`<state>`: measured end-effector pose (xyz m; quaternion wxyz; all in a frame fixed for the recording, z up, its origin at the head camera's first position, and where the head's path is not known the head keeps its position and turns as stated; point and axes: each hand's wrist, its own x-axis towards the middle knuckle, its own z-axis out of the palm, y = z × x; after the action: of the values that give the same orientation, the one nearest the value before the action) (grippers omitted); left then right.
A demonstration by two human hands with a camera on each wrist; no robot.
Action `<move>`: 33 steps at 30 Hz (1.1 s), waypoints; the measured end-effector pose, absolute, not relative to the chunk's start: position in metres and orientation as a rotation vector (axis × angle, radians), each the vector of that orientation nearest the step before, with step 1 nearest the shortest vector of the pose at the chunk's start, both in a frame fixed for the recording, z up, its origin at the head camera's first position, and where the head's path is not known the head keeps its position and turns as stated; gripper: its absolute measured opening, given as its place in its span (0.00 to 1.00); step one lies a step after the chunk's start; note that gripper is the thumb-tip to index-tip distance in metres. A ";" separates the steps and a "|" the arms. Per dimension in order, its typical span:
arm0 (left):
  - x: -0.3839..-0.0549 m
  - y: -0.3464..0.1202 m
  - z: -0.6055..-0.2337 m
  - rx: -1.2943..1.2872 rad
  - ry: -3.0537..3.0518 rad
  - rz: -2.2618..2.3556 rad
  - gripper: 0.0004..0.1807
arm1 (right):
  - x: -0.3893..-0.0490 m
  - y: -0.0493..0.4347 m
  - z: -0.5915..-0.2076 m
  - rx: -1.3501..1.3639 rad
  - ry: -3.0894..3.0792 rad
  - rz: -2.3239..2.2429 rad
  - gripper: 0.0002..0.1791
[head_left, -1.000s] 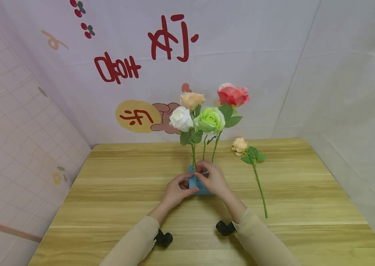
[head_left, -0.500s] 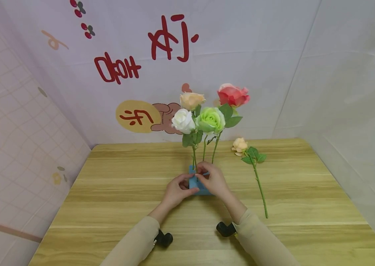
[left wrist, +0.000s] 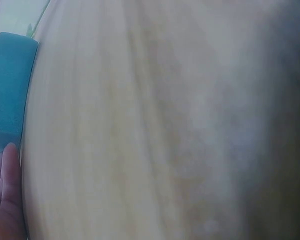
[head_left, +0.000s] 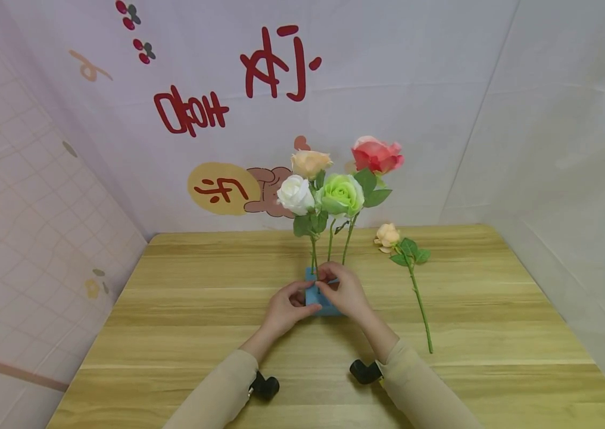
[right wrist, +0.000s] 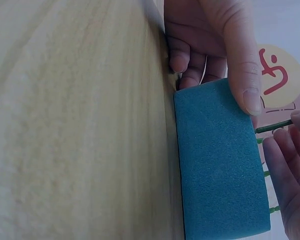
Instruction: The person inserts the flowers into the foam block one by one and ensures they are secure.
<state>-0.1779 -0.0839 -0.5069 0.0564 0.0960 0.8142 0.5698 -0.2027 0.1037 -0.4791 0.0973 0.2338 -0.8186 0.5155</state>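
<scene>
A blue foam block (head_left: 327, 310) stands on the table with several artificial roses upright in it. My left hand (head_left: 284, 307) holds the block at its left end; in the right wrist view its thumb (right wrist: 245, 75) lies over the top front edge. Between thumb and fingers, my right hand (head_left: 348, 293) pinches the stem (right wrist: 274, 127) of the white rose (head_left: 295, 195) low down, just above the foam. Behind and beside it rise a peach rose (head_left: 310, 164), a green rose (head_left: 341, 195) and a pink-red rose (head_left: 377, 155). The right hand partly hides the block's top.
To the right, another peach rose (head_left: 387, 236) lies on the wooden table (head_left: 195, 298), its stem pointing toward the front. A printed white cloth wall (head_left: 409, 71) stands behind the table.
The white rose has shifted slightly right and down, and its stem stands a little straighter. My right hand has lowered a bit with it; the left hand keeps its place on the block.
</scene>
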 end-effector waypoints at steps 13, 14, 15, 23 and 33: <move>-0.178 -0.084 -0.507 0.292 2.480 1.715 0.29 | -0.202 0.107 -0.481 0.695 -2.417 1.535 0.12; -0.178 -0.084 -0.507 0.293 2.480 1.718 0.29 | -0.201 0.108 -0.481 0.693 -2.417 1.545 0.13; -0.178 -0.084 -0.507 0.293 2.479 1.720 0.29 | -0.200 0.109 -0.479 0.691 -2.423 1.554 0.14; -0.179 -0.084 -0.507 0.299 2.504 1.699 0.30 | -0.191 0.129 -0.475 0.721 -2.507 1.593 0.21; -0.179 -0.083 -0.508 0.269 2.517 1.693 0.31 | -0.170 0.160 -0.449 0.752 -2.516 1.668 0.22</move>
<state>-0.1791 -0.0830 -0.5080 0.0484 0.0882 0.8256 0.5552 -0.1698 0.1602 -0.4491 0.0153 0.2419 -0.8086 0.5361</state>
